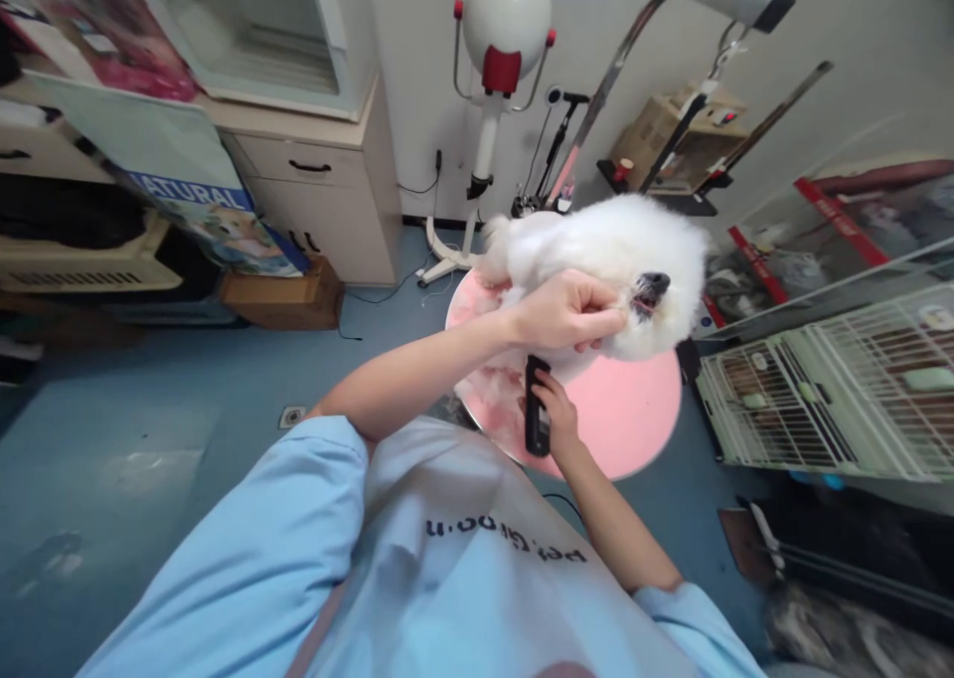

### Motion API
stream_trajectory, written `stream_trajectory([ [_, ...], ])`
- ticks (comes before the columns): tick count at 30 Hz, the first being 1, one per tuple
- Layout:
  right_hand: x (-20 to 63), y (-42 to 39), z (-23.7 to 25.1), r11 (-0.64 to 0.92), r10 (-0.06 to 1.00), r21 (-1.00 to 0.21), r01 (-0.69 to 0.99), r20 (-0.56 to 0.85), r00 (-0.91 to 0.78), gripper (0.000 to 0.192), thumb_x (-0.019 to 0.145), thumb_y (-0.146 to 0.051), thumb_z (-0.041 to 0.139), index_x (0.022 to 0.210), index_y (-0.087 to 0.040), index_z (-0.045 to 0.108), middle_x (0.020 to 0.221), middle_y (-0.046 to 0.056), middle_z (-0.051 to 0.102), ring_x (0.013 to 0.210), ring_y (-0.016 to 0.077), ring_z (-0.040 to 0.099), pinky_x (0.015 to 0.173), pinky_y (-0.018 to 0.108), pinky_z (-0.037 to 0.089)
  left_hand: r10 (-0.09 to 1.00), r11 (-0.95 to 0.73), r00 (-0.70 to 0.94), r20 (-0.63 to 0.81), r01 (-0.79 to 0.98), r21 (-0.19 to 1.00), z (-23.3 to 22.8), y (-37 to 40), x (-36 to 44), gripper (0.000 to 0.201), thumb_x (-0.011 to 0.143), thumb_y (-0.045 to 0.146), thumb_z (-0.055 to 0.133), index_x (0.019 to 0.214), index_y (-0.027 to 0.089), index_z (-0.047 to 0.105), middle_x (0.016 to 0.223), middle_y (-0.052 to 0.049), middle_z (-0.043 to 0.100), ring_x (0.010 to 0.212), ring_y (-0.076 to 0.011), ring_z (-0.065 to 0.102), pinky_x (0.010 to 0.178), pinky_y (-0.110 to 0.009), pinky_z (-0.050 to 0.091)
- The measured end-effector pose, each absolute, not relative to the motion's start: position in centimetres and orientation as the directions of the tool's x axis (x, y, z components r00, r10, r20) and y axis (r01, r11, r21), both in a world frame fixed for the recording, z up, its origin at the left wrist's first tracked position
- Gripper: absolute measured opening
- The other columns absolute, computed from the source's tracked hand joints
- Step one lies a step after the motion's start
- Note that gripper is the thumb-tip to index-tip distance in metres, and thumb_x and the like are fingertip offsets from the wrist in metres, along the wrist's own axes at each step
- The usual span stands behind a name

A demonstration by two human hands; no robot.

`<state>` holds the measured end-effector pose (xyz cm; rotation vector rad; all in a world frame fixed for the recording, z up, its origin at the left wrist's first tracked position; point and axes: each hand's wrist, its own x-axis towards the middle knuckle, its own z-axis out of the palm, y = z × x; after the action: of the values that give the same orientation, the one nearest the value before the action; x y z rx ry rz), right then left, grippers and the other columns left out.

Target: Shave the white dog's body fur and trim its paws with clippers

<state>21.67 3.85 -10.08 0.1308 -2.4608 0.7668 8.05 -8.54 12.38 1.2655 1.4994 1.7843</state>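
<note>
A fluffy white dog (pixel 581 246) is on a round pink grooming table (pixel 633 410), its dark nose and slightly parted mouth turned to the right. My left hand (pixel 562 310) reaches across to the dog's muzzle, fingers closed in a pinch on the fur beside the mouth. Lower down, my right hand (pixel 556 405) grips a black hair clipper (pixel 537 410), held upright close to the dog's chest and the table's near side. Loose white fur (pixel 496 400) lies on the table's left part. The dog's legs are mostly hidden behind my arm and hand.
A curved metal grooming arm (pixel 626 52) rises behind the dog. A white stand dryer (pixel 492 111) stands at the back, its wheeled base beside the table. Wire cages (pixel 805 400) are close on the right. Cabinets (pixel 320 191) and a cardboard box (pixel 287 295) are on the left.
</note>
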Motion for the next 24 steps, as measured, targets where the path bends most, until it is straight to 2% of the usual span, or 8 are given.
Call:
stream_trajectory([
  [4,21.0,2.8,-8.1,0.816,0.074,-0.540,-0.205,0.450,-0.890,0.026,0.082,-0.030,0.063,0.108,-0.025,0.059,0.119,0.010,0.066,0.108,0.0248,0.066,0.085,0.042,0.060,0.842,-0.310,-0.397,0.366,0.201,0.929,12.6,-8.3,7.3,0.030,0.076,0.012,0.050,0.047,0.015,0.043,0.042,0.003,0.049,0.040,-0.0027,0.042,0.042,-0.016,0.032],
  [7,20.5,2.1,-5.7,0.802,0.229,-0.559,-0.210,0.613,-0.756,0.032,0.078,-0.032,0.068,0.106,-0.027,0.055,0.115,0.008,0.068,0.108,0.0251,0.066,0.089,0.045,0.058,0.858,-0.330,-0.343,0.382,0.203,0.922,12.9,-7.9,7.3,0.032,0.077,0.011,0.050,0.046,0.015,0.042,0.042,0.003,0.049,0.040,-0.0028,0.042,0.041,-0.016,0.032],
  [9,20.1,1.6,-4.4,0.789,0.293,-0.580,-0.203,0.645,-0.706,0.033,0.076,-0.033,0.069,0.105,-0.027,0.054,0.112,0.008,0.069,0.106,0.0255,0.067,0.090,0.045,0.057,0.861,-0.335,-0.329,0.387,0.203,0.920,13.0,-7.6,7.5,0.033,0.076,0.010,0.050,0.045,0.015,0.041,0.041,0.003,0.048,0.039,-0.0030,0.042,0.041,-0.017,0.032],
  [13,19.6,0.8,-3.4,0.762,0.189,-0.619,-0.190,0.493,-0.849,0.030,0.079,-0.032,0.065,0.107,-0.026,0.057,0.106,0.007,0.071,0.098,0.0239,0.070,0.086,0.042,0.059,0.868,-0.345,-0.302,0.393,0.201,0.917,13.0,-7.1,7.9,0.032,0.075,0.010,0.049,0.045,0.016,0.040,0.041,0.003,0.047,0.039,-0.0034,0.041,0.039,-0.017,0.030],
  [15,19.8,0.7,-3.3,0.762,0.167,-0.616,-0.199,0.485,-0.859,0.030,0.078,-0.032,0.066,0.107,-0.026,0.058,0.109,0.007,0.070,0.100,0.0242,0.069,0.086,0.042,0.058,0.867,-0.369,-0.272,0.418,0.213,0.905,12.7,-7.1,8.0,0.031,0.074,0.012,0.049,0.046,0.016,0.040,0.041,0.004,0.047,0.039,-0.0035,0.041,0.039,-0.017,0.029],
  [19,19.8,1.0,-3.5,0.796,0.344,-0.600,-0.077,0.554,-0.758,0.026,0.075,-0.035,0.070,0.098,-0.025,0.060,0.095,0.006,0.072,0.089,0.0252,0.071,0.081,0.042,0.060,0.848,-0.423,-0.231,0.477,0.247,0.872,12.2,-7.3,8.0,0.029,0.074,0.015,0.050,0.047,0.017,0.038,0.043,0.004,0.047,0.041,-0.0039,0.041,0.040,-0.017,0.029],
  [21,19.6,1.0,-4.0,0.805,0.264,-0.585,-0.100,0.504,-0.822,0.023,0.077,-0.033,0.068,0.097,-0.025,0.061,0.093,0.005,0.073,0.087,0.0243,0.071,0.079,0.040,0.060,0.844,-0.430,-0.240,0.480,0.232,0.872,12.0,-7.5,8.0,0.029,0.075,0.015,0.049,0.048,0.017,0.037,0.042,0.004,0.046,0.040,-0.0038,0.041,0.039,-0.017,0.029],
  [24,20.4,1.1,-5.3,0.783,-0.008,-0.554,-0.284,0.446,-0.895,0.029,0.080,-0.031,0.065,0.108,-0.024,0.058,0.111,0.007,0.070,0.101,0.0230,0.069,0.084,0.039,0.060,0.843,-0.432,-0.259,0.472,0.197,0.880,11.9,-7.8,8.1,0.030,0.076,0.015,0.049,0.049,0.017,0.037,0.043,0.005,0.046,0.039,-0.0034,0.040,0.038,-0.016,0.029],
])
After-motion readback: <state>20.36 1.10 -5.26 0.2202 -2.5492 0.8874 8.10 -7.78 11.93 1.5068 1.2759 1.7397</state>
